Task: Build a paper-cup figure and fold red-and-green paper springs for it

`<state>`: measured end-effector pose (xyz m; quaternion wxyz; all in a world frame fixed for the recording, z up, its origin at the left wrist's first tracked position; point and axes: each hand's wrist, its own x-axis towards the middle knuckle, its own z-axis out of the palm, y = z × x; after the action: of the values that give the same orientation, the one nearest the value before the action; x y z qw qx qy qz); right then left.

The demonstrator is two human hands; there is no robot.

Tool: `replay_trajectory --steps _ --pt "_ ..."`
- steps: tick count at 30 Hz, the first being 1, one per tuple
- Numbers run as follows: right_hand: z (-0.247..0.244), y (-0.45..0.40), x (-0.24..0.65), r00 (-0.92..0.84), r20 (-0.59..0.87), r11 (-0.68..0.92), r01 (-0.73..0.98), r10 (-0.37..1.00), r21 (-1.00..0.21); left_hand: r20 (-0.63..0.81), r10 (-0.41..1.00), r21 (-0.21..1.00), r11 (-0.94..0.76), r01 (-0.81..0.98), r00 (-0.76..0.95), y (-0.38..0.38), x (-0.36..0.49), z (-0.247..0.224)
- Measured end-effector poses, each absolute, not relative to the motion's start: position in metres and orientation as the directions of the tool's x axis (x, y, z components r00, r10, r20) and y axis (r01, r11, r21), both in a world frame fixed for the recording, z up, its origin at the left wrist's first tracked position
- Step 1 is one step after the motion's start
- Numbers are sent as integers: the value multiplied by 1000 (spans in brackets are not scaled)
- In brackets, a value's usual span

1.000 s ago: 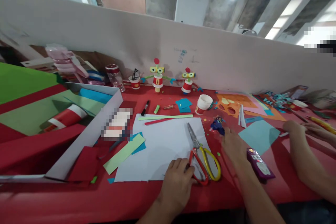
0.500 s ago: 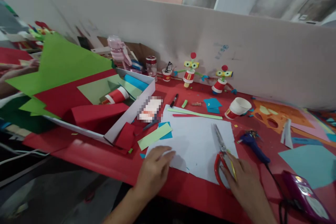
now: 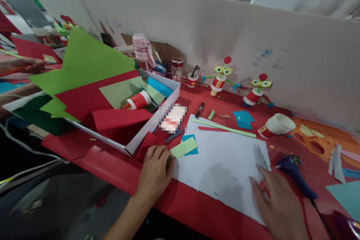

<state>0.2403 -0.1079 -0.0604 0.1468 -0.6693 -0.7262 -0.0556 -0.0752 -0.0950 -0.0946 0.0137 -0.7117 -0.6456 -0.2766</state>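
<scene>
My left hand (image 3: 156, 168) has its fingers bent over the near end of a light green paper strip (image 3: 185, 147), covering that end. Under the strip's far part lies a blue paper piece (image 3: 192, 151). My right hand (image 3: 281, 198), slightly blurred, hovers over or rests at the red handles of a pair of scissors (image 3: 261, 157), thumb and fingers apart. The scissors lie on the right side of a white paper sheet (image 3: 222, 161), blades pointing away from me. A long pale green strip (image 3: 225, 128) and a red strip (image 3: 212, 129) cross the sheet's far edge.
A white box (image 3: 153, 131) with coloured paper and a paper cup stands left. Behind are two cup robots (image 3: 218, 81), coiled paper springs (image 3: 225, 116) and a marker (image 3: 200, 110). Stacked cups (image 3: 277, 124) and a blue glue gun (image 3: 298, 176) are right. Another person's hand (image 3: 25, 65) is far left.
My left hand has moved left onto the light green strip's end. My right hand has loosened from the scissors, which now lie lower and nearer the sheet's right edge. The view has turned left.
</scene>
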Motion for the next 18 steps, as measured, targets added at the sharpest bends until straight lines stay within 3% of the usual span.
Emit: replay_trajectory --steps 3,6,12,18 --pt "-61 -86 180 -262 134 285 937 956 -201 408 913 334 -170 927 20 -97 -74 -93" --pt "-68 -77 123 -429 22 425 884 903 -197 424 906 297 -153 943 13 -98 -74 -95" --pt "-76 -77 83 -566 36 553 787 824 -274 403 915 295 -134 946 4 -99 -76 -101" --pt "-78 -71 92 -509 61 511 837 858 -194 380 925 263 -108 959 0 -98 -73 -99"
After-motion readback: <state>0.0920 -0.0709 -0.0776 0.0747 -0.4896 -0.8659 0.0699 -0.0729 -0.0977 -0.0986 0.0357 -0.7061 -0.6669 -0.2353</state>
